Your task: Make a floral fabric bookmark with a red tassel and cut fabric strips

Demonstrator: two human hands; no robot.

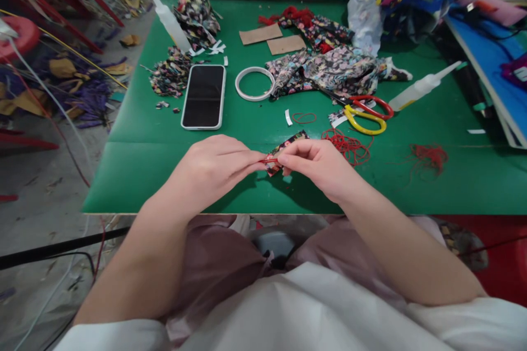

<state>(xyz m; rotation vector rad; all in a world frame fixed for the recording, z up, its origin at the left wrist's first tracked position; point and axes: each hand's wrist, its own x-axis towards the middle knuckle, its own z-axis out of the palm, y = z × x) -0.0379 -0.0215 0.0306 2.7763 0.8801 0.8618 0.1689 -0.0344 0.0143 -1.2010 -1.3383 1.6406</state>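
Close to the table's front edge, my left hand (220,173) pinches a red cord (269,160) between thumb and fingertips. My right hand (315,164) is closed on the same cord from the other side, over a small dark floral fabric piece (293,141). Part of that fabric is hidden behind my right fingers, and I cannot tell how firmly they hold it. Just beyond lie a thin red loop (303,118) and a white paper strip (288,117). A tangle of red cord (348,145) rests beside my right hand.
On the green table (135,159) are a phone (205,97), a tape roll (254,84), scissors with red and yellow handles (366,115), floral cloth (329,72), brown cards (272,38) and two glue bottles (173,24) (424,88). Blue folders (489,66) stand right.
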